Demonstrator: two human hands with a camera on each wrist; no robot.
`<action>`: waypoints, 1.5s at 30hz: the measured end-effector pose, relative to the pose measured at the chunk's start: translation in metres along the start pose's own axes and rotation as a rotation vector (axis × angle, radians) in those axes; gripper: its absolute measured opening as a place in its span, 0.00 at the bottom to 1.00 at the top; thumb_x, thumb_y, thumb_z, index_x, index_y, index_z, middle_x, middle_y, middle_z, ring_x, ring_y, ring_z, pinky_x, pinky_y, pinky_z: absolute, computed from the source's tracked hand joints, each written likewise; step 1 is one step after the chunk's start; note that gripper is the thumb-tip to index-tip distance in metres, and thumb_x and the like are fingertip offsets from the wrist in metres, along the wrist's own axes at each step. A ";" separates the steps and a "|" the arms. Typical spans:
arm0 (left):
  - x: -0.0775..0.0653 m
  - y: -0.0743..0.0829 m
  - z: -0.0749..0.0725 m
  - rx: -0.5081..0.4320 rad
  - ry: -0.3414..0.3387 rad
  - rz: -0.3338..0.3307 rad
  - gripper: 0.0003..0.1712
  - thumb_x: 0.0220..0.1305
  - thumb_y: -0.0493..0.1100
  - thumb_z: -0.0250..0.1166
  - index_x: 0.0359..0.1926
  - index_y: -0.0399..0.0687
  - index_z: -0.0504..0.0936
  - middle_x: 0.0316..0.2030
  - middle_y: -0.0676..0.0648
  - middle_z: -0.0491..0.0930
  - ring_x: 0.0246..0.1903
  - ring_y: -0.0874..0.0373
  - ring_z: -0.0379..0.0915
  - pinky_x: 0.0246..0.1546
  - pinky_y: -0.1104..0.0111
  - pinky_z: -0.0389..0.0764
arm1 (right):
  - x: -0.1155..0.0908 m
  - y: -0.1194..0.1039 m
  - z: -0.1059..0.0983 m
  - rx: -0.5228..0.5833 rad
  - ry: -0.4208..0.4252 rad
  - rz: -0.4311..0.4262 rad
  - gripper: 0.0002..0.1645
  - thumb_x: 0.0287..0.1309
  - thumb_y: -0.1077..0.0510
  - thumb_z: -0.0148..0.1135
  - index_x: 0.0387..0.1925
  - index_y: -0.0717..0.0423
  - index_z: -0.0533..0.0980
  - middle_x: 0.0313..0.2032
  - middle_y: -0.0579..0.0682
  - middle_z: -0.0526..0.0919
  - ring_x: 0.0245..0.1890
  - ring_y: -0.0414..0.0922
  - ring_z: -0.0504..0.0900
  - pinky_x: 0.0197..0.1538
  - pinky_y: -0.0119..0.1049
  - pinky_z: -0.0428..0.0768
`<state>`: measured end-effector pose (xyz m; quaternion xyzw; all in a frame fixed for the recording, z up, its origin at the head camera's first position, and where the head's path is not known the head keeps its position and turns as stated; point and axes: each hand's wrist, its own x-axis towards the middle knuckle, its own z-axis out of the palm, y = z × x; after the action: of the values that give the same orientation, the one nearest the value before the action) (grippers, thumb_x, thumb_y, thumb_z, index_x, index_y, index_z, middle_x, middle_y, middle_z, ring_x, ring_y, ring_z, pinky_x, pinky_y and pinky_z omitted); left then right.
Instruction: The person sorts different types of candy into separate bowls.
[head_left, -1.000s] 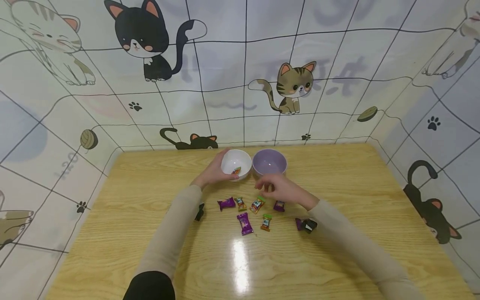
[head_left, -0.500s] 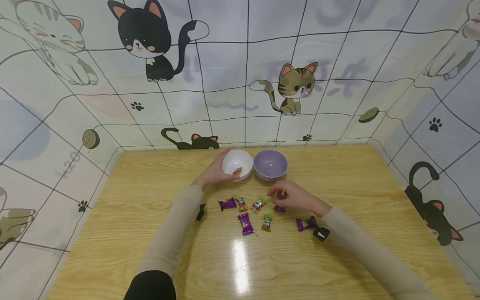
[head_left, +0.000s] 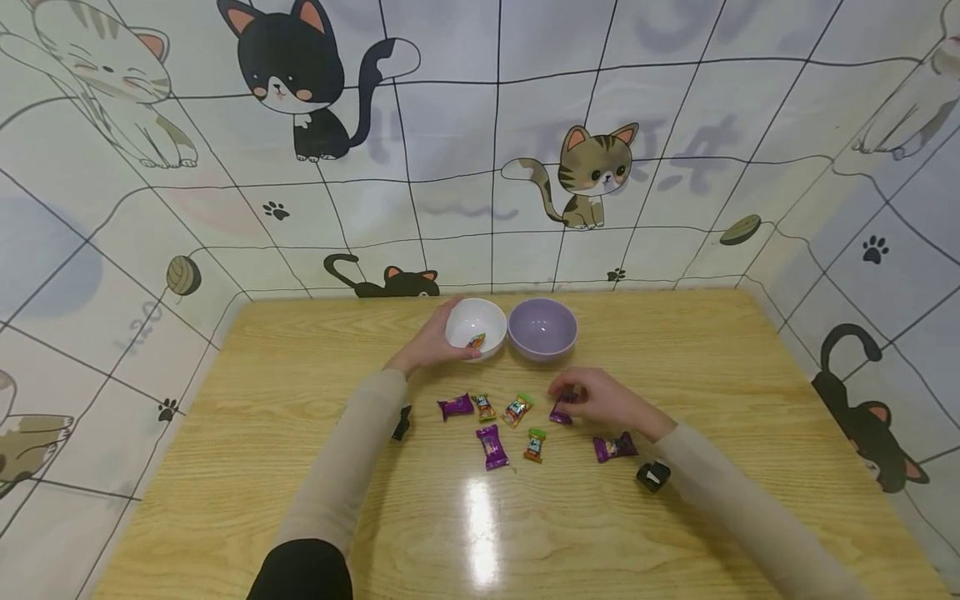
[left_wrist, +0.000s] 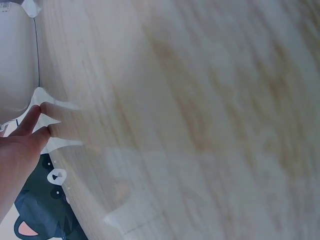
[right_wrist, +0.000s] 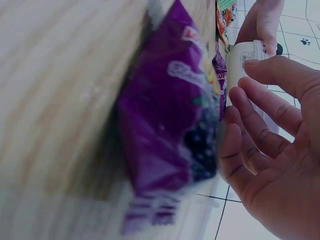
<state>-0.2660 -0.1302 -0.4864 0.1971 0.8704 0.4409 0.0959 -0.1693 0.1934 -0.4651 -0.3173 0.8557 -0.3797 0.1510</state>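
Head view: your left hand [head_left: 432,340] holds the white bowl [head_left: 476,317], your loose-fingered right hand [head_left: 604,398] seems at picking, contact unclear; pinch the purple candy [head_left: 558,415] front-right of that bowl.

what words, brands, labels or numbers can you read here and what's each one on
"L", probably: start of the red logo on the nearest purple packet in the right wrist view; the rest is blurred.
Pale script on that packet: too blurred.
Sticker on the white bowl: too small.
Print on the other packets: too small or blurred.
Faint mauve marks on the wall: not legible.
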 end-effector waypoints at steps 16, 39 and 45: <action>0.000 -0.002 0.000 0.000 0.007 0.001 0.66 0.45 0.49 0.79 0.75 0.40 0.45 0.70 0.37 0.54 0.63 0.43 0.60 0.61 0.54 0.65 | -0.004 -0.007 0.014 0.071 0.013 -0.029 0.14 0.55 0.67 0.67 0.45 0.62 0.79 0.41 0.52 0.82 0.41 0.48 0.79 0.44 0.40 0.79; 0.002 -0.005 0.002 -0.015 0.012 0.015 0.66 0.43 0.47 0.80 0.75 0.42 0.46 0.68 0.37 0.56 0.61 0.44 0.61 0.60 0.53 0.66 | -0.006 -0.025 0.043 -0.021 -0.105 -0.106 0.17 0.54 0.66 0.67 0.47 0.56 0.80 0.46 0.45 0.80 0.49 0.43 0.76 0.54 0.40 0.75; 0.001 -0.002 0.001 -0.021 0.009 0.006 0.66 0.44 0.47 0.80 0.75 0.42 0.46 0.69 0.38 0.55 0.62 0.44 0.61 0.61 0.53 0.65 | -0.006 -0.026 0.047 -0.044 -0.121 -0.100 0.19 0.54 0.65 0.67 0.49 0.54 0.80 0.47 0.45 0.80 0.49 0.43 0.76 0.54 0.40 0.74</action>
<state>-0.2669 -0.1305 -0.4889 0.1966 0.8656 0.4511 0.0929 -0.1298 0.1582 -0.4764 -0.3853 0.8363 -0.3480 0.1761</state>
